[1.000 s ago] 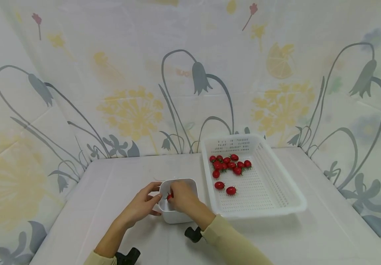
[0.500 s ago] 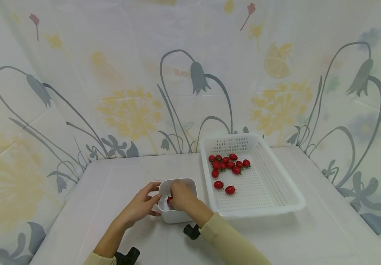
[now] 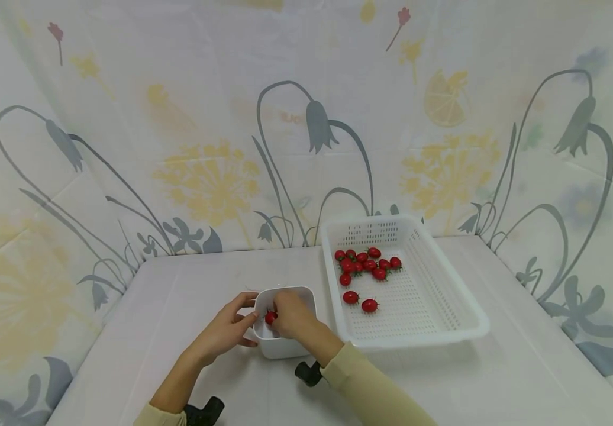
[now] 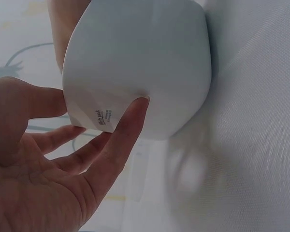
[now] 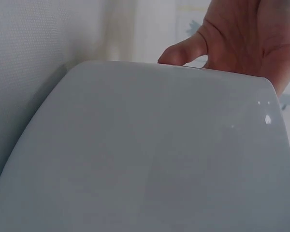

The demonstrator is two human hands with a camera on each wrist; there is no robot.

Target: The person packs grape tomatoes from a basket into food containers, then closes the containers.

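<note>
A small white square container (image 3: 285,350) stands on the table in the head view. My left hand (image 3: 226,331) holds its left side, thumb at the rim. In the left wrist view, one finger (image 4: 121,137) of that hand lies along the container's outer wall, below small printed lettering. My right hand (image 3: 293,316) reaches down inside the container with bent fingers. A red cherry tomato (image 3: 271,318) shows at its fingertips, which appear to pinch it. The container's wall (image 5: 150,140) hides the right fingers in the right wrist view.
To the right stands a large white perforated basket (image 3: 466,305). Several cherry tomatoes (image 3: 370,265) lie in its left part, with two (image 3: 369,306) nearer the front. A flower-printed cloth (image 3: 205,118) hangs behind the white table (image 3: 194,290).
Inside the container, the tomato at my right fingertips dips slightly, then comes up and shows more fully. My left hand stays at the container's side. The basket's tomatoes look the same.
</note>
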